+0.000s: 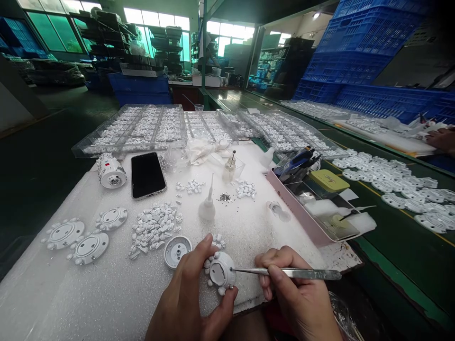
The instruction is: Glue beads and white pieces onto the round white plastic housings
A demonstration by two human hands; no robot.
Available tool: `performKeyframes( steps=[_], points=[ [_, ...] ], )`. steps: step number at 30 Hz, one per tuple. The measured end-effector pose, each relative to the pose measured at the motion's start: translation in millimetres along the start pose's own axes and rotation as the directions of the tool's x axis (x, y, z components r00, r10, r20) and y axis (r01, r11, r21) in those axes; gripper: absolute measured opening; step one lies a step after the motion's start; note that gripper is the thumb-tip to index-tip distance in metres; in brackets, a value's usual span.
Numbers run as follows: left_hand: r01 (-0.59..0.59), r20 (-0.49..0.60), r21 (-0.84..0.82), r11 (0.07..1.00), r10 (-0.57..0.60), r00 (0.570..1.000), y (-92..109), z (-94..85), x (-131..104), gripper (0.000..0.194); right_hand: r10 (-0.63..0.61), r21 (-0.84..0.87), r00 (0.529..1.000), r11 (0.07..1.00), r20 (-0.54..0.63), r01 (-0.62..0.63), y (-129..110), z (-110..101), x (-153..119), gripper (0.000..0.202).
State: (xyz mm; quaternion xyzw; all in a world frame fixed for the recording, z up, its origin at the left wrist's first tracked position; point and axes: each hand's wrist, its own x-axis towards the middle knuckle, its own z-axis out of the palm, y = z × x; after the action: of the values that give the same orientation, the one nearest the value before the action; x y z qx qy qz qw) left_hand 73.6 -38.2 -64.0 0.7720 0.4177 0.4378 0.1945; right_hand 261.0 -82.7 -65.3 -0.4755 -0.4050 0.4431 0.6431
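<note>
My left hand (197, 289) grips a small round white plastic part (219, 272) with knobs around its rim, between thumb and fingers. In my right hand (293, 284) is a pair of metal tweezers (302, 273), pointing left. Their tips meet the right side of the white part; whether they pinch a tiny piece there is too small to tell. Just left of my left hand lies a white round cup-like part (177, 252). Beyond it sits a pile of small white pieces (156, 227). A squeeze bottle with a thin nozzle (206, 208) stands upright behind the held part.
White foam covers the table (106, 303). Flat white discs (88, 247) lie left, below a phone (148, 175) and a finished-looking white cylinder (111, 171). A pink tool box (298, 213) borders the right. Clear trays (142, 128) line the back; a person's hand (441, 140) shows far right.
</note>
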Motion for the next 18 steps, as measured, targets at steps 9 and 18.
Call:
performKeyframes(
  steps=[9,18],
  points=[
    [0.012,0.001,0.01,1.0,-0.012,1.0,0.6,-0.2,-0.3,0.054,0.001,-0.001,1.0,1.0,-0.015,-0.001,-4.1,4.5,-0.4,0.018],
    [0.016,-0.004,0.011,1.0,-0.016,1.0,0.9,-0.5,-0.1,0.053,-0.022,0.066,0.999,0.998,-0.034,0.024,1.2,-1.6,1.2,0.017]
  ],
)
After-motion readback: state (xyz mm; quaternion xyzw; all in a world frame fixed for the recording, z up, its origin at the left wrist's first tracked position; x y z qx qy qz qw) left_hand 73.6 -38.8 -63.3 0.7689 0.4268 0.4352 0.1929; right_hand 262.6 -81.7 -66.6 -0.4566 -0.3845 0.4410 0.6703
